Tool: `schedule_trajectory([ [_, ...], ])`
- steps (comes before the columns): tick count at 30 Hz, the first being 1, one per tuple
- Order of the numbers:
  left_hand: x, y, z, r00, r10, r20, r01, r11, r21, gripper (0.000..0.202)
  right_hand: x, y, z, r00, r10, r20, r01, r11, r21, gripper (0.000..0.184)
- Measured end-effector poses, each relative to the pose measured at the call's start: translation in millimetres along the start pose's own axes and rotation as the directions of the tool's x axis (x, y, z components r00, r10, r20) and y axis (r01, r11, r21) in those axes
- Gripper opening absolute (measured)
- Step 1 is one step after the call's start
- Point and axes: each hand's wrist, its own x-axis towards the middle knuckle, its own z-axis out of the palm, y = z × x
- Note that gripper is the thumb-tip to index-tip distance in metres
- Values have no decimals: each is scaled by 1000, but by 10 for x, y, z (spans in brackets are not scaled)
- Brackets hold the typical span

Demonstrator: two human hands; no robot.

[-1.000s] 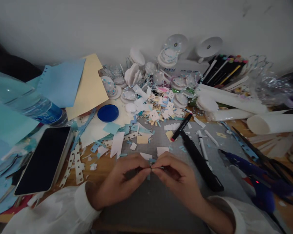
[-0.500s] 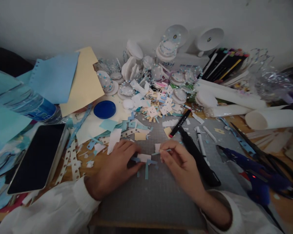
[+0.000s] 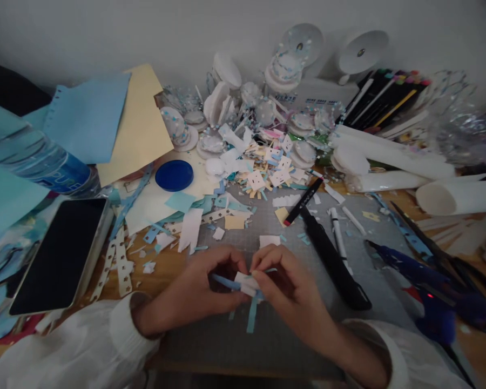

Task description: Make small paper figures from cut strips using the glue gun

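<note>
Head view: lower centre of the frame, the left hand (image 3: 198, 283) and right hand (image 3: 303, 305) both pinch a small white paper piece (image 3: 247, 283) with a pale blue strip (image 3: 251, 317) dangling, looks like strip-attaching imo, so next probably calls for a light, steady squeeze.

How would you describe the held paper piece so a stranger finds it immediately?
Find the grey mat, then the left hand and right hand over it. Between them is the white paper piece; unlike the plain scrap beyond, it has blue strips sticking out.
</note>
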Motion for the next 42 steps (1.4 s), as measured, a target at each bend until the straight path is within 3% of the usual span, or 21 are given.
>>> schedule_trajectory([
  [7,4,13,-12,999,-43,26,44,998,-46,18,-8,48,3,1000,6,6,-6,997,-81,13],
  [18,-26,-25,-53,996,-3,90,38,921,-387,35,9,3,20,995,-45,-93,40,998,-54,13],
  [23,-7,-51,-97,991,113,-78,-137,876,-462,34,15,-33,-5,991,-35,-127,27,997,-67,12],
  [27,11,-72,-149,944,200,-262,-315,778,-543,17,10,-13,-5,993,-7,-114,-2,997,-82,10],
  [30,41,-82,-175,915,216,-342,-387,712,-585,19,4,64,27,996,8,-93,-18,994,-112,10],
  [35,116,-58,-200,920,147,-362,-371,623,-689,30,-37,208,98,999,32,6,-29,967,-254,13],
  [39,162,-46,-227,931,71,-359,-340,530,-777,38,-45,201,107,993,-111,45,120,938,-326,12],
  [42,164,-46,-260,934,59,-353,-331,516,-790,40,-18,127,75,985,-168,40,172,936,-307,7],
])
